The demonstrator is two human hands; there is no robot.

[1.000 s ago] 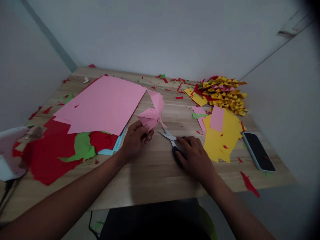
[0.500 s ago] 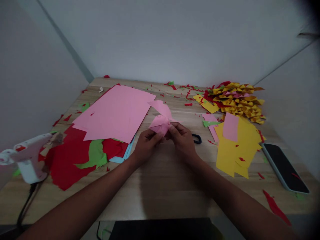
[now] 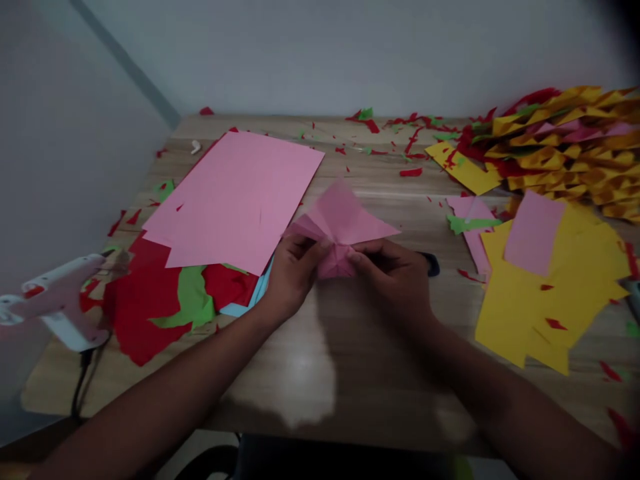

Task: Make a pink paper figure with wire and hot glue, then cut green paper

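Observation:
A creased piece of pink paper (image 3: 343, 217) is held above the table, spread into pointed flaps. My left hand (image 3: 297, 270) pinches its left side between thumb and fingers. On the other side my right hand (image 3: 393, 277) grips the paper in the same way, both thumbs close to its creased centre. Past my right hand shows part of a dark scissors handle (image 3: 431, 264); the remainder is hidden behind the hand.
Large pink sheets (image 3: 240, 200) lie left over red paper (image 3: 145, 300) and a green scrap (image 3: 190, 300). A glue gun (image 3: 65, 300) stands far left. Yellow sheets (image 3: 530, 313) and folded yellow pieces (image 3: 580, 147) are at right. Red scraps (image 3: 411, 173) litter the back.
My right hand has let go of the scissors, leaving them on the table, and taken hold of the pink paper. The paper is now spread wider between both hands. The view has shifted.

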